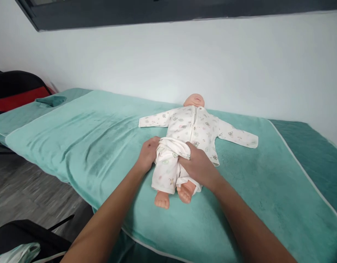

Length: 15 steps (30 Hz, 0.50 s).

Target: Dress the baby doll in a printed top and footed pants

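A baby doll [194,100] lies on its back, head toward the wall and bare feet toward me. It wears a white printed long-sleeved top [182,126], its sleeves spread out to both sides. White printed trousers [165,175] cover the doll's legs, with their waistband bunched near the hips. My left hand [148,153] is closed on the waistband's left edge. Over on the other side, my right hand [200,162] grips the waistband, thumb on top of the folded cloth. Both feet stick out of the trouser legs; the right-hand cuff is rumpled around the ankle.
A teal cover [102,128] spreads over the bed, with wrinkles on the left. Behind it stands a white wall [116,62] below a dark window frame [157,14]. A black and red chair [17,91] is at far left, and a black seat [28,237] holds cloth at lower left.
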Available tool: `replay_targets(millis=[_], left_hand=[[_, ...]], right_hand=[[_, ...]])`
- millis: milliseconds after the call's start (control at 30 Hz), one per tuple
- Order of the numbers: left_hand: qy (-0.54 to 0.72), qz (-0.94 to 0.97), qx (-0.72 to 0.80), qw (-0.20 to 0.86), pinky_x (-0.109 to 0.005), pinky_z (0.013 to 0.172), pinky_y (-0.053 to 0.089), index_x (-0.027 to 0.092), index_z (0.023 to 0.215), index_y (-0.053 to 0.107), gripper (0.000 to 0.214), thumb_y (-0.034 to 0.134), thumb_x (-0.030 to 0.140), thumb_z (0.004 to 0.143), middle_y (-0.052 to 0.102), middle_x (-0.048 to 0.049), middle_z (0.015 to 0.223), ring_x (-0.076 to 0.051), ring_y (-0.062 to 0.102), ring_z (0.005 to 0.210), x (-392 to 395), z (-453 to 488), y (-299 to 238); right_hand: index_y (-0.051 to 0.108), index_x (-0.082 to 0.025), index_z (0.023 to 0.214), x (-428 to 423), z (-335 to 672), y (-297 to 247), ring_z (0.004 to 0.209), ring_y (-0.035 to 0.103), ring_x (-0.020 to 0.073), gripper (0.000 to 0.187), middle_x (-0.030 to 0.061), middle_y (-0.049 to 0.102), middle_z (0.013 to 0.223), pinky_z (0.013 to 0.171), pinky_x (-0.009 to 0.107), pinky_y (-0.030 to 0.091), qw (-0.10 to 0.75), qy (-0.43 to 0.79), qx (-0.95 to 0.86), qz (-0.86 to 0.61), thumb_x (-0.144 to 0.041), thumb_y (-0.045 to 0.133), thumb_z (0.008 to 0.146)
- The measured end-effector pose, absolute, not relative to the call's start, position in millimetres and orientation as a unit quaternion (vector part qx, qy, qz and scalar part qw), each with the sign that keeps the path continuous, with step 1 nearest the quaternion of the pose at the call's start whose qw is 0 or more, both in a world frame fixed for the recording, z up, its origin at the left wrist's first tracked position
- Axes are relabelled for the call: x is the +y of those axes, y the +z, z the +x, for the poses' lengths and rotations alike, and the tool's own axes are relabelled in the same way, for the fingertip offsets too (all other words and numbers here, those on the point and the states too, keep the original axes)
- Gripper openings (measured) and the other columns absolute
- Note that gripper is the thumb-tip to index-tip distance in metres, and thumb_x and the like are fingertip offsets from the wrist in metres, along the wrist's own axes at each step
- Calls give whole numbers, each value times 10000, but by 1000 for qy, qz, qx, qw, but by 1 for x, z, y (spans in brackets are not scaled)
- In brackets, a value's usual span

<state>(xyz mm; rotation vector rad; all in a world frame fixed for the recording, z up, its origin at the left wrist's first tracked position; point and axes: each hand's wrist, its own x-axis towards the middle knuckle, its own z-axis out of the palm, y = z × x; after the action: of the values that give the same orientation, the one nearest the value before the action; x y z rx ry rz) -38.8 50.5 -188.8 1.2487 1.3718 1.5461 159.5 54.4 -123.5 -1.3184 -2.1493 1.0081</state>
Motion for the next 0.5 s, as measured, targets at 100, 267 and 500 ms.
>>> replay_targets(millis=[100,267,500], left_hand=[[630,400,492,449,-261,612,433,168,755,636,667,479,812,832,609,-14,688,-142,524,652,50,-43,-189],[630,354,468,508,-214,506,337,168,816,703,372,807,516,738,526,45,620,-77,425,535,51,-41,-187],[568,592,462,338,-274,842,460,234,1026,736,267,773,241,761,608,-43,1097,-178,588,1016,58,-41,-185]], right_hand=[[594,-239,1038,51,173,-114,869,637,201,248,9,706,971,723,300,454,220,382,-793,-421,-450,623,911],[592,-228,924,63,202,-113,719,615,151,267,3,663,836,677,286,443,378,288,-780,-406,-448,473,1018],[552,-218,1004,71,199,-142,870,604,214,287,67,634,1056,647,289,412,277,69,-821,-494,-398,728,866]])
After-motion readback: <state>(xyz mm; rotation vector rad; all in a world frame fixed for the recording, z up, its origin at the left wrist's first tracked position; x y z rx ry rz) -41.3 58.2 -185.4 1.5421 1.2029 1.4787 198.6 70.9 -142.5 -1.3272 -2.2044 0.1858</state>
